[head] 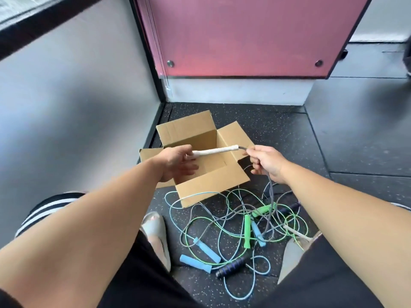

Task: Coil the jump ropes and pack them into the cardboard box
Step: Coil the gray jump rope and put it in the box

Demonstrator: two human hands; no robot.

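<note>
1. Floor: dark speckled matting across the middle and lower frame; everything listed below lies on or above it.
2. Cardboard box: centre of frame, flaps open. Its inside shows only bare card, so nothing appears packed.
3. Tangle of ropes: lower centre, just in front of the box. Green, pale blue and grey cords cross one another, with blue, green and black handles among them. None is coiled.
4. Left hand: centre-left, over the box, its grip clamped on one end of the white handle.
5. Right hand: centre-right, beside the box's right flap, its grip pinched on the grey cord just past the handle.
6. White handle: held level above the open box, between the two hands.
7. Grey cord: hangs from the right hand down into the tangle. The task appears to be at its start, with one rope being singled out and all coiling and packing left to do.
</note>
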